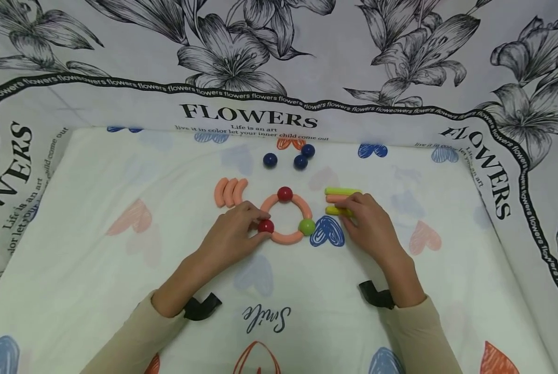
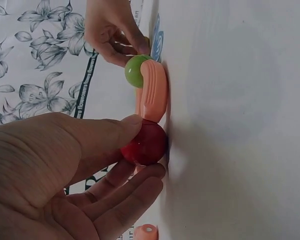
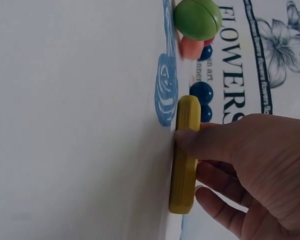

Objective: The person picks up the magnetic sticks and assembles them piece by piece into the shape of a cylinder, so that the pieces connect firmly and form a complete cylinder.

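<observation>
A ring on the cloth joins curved orange pieces (image 1: 287, 238) with a red ball (image 1: 285, 194) at its far side, a green ball (image 1: 307, 226) at its right and another red ball (image 1: 266, 226) at its left. My left hand (image 1: 234, 228) pinches that left red ball (image 2: 146, 144) between thumb and fingers. To the right of the ring, my right hand (image 1: 369, 223) holds a yellow stick (image 3: 185, 155), its thumb against the near side. Just beyond lie an orange stick (image 1: 337, 198) and a yellow-green stick (image 1: 343, 191), partly hidden by the fingers.
Three loose curved orange pieces (image 1: 231, 192) lie left of the ring. Farther back are three dark blue balls (image 1: 270, 160), two of them close together. The white cloth (image 1: 166, 270) has printed hearts; a flower-printed border (image 1: 250, 104) surrounds it.
</observation>
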`<act>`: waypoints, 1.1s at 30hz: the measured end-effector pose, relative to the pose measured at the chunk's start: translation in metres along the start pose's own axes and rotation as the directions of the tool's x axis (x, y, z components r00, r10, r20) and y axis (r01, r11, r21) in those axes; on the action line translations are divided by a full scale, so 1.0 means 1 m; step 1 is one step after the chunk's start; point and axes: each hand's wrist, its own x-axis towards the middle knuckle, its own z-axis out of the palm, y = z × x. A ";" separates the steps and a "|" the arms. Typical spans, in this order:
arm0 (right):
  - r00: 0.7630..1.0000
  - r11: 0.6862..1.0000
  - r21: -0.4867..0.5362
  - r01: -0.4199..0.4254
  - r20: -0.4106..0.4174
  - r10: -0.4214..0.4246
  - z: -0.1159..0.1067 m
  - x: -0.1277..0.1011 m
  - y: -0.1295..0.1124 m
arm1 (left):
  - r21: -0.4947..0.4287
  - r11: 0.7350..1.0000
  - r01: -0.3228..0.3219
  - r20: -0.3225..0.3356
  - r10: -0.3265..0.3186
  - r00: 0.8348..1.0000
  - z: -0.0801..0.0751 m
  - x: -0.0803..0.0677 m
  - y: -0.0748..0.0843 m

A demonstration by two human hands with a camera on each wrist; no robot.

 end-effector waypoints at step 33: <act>0.939 0.658 0.683 0.318 -0.133 -0.317 0.017 0.009 -0.100 | 0.032 0.999 0.003 0.018 -0.003 1.000 -0.003 0.002 -0.002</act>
